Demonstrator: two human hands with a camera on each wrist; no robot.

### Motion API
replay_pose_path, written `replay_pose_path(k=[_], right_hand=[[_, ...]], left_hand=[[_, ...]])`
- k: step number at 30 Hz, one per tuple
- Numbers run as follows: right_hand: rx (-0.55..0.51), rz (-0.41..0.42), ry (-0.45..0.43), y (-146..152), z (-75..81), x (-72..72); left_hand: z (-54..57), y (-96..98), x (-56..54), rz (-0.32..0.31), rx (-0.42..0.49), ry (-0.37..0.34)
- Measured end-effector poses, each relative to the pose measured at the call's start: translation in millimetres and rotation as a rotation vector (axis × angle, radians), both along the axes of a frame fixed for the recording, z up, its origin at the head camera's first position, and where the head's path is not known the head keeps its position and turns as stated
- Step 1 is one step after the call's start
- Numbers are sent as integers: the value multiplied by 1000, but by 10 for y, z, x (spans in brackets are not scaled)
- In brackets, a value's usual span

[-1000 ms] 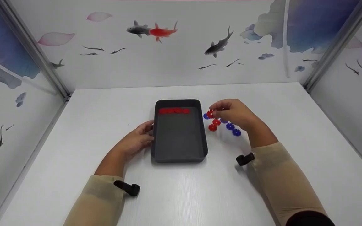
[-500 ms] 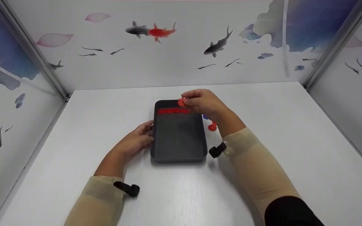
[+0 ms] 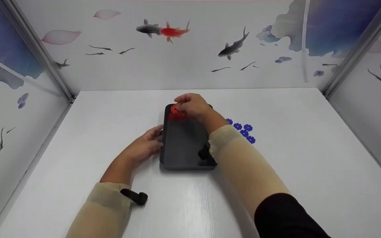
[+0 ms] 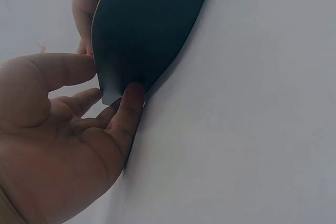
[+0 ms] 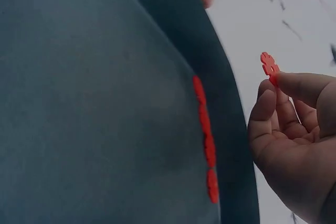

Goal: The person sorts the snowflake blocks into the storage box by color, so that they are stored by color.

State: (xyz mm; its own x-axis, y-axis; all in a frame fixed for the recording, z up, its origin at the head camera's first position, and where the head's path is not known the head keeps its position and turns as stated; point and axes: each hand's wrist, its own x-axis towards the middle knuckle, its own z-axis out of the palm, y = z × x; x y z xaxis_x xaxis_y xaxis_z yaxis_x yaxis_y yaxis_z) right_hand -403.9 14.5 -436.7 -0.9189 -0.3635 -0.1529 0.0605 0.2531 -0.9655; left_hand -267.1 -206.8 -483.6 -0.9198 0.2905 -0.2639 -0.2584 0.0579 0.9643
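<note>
Over the far end of a dark grey rectangular tray (image 3: 184,142), my right hand (image 3: 193,106) pinches a red snowflake disc (image 3: 174,108) between thumb and fingertips. The right wrist view shows this notched plastic disc (image 5: 269,65) held above the rim, apart from the row below. That row of red discs (image 5: 208,135) lies along the inside of the tray's far wall. My left hand (image 3: 144,147) rests against the tray's left side. In the left wrist view its fingertips (image 4: 133,95) touch the tray's outer wall (image 4: 142,30), the fingers fairly straight.
Several blue snowflake discs (image 3: 244,132) lie on the white table (image 3: 184,201) to the right of the tray, partly behind my right sleeve (image 3: 243,168). Printed panels (image 3: 197,76) enclose the table at the back and sides.
My right hand has carried the red disc leftward from the loose discs to the tray's far end. The right sleeve now covers the spot of the remaining loose red discs. My left hand stays put.
</note>
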Motion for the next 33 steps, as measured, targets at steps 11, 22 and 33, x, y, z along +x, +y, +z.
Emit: replay_pose_path(k=[11, 22, 33], right_hand=[[179, 68, 51, -109, -244, -65], [295, 94, 81, -156, -251, -33], [90, 53, 78, 72, 86, -40]], left_hand=[[0, 11, -29, -22, -10, 0], [-27, -24, -13, -31, 18, 14], [-25, -21, -22, -24, 23, 13]])
